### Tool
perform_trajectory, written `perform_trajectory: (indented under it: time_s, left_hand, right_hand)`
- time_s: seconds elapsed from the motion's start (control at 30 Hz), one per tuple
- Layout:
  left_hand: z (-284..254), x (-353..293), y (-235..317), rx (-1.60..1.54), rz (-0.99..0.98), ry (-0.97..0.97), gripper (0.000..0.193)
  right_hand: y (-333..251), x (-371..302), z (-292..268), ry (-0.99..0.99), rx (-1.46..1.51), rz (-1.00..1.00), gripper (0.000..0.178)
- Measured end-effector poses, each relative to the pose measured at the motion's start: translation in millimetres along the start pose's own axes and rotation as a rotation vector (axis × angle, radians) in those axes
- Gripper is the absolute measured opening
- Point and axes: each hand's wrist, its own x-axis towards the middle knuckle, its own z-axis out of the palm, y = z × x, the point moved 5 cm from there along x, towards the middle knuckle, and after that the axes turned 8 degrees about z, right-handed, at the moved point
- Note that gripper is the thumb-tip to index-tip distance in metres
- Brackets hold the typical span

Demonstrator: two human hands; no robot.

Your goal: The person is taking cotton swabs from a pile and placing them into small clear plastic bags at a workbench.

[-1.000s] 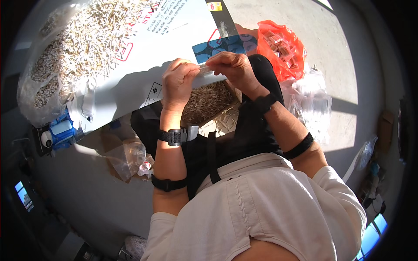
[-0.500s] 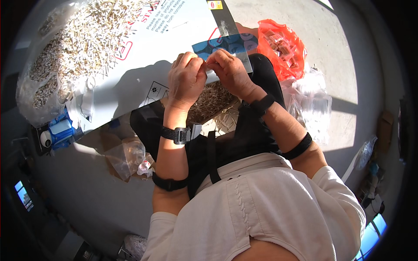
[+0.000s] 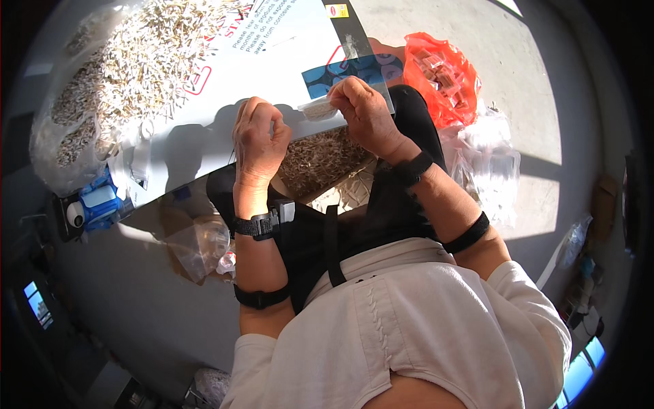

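Note:
My left hand [image 3: 261,140] hovers over the near edge of the white-covered table [image 3: 225,95], its fingers curled and thumb against forefinger. Whatever it may pinch is too small to make out. My right hand [image 3: 368,116] is closed at the end of a small clear plastic bag [image 3: 319,110], which has pale contents and lies over the table's front edge. Behind the bag is a blue printed sheet [image 3: 327,80]. Below the table edge, between my knees, sits an open box of small brownish-white pieces [image 3: 320,160].
A large clear bag [image 3: 42,153] spills a heap of thin pale pieces [image 3: 136,65] across the table's left. A blue-and-white object [image 3: 99,202] stands at its left corner. On the floor to the right are a red bag of small packets [image 3: 441,78] and clear plastic bags [image 3: 487,150].
My hands, together half a second ago, are now apart. The left has moved left and slightly down; the right stays nearly in place, and the small bag now shows beneath its fingers.

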Motion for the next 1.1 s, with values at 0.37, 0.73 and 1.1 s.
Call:
perform_trajectory:
  time_s: [0.37, 0.73, 1.1]
  left_hand:
    - [-12, 13, 34, -0.203, -0.048, 0.068, 0.014]
    - [-37, 12, 52, -0.160, 0.042, 0.086, 0.018]
    - [-62, 12, 88, -0.265, 0.146, 0.214, 0.021]
  right_hand:
    - [-41, -1, -12, -0.005, 0.058, -0.133, 0.007]
    - [-68, 0, -46, 0.039, -0.243, -0.409, 0.018]
    - [-60, -23, -23, -0.350, 0.684, 0.154, 0.043]
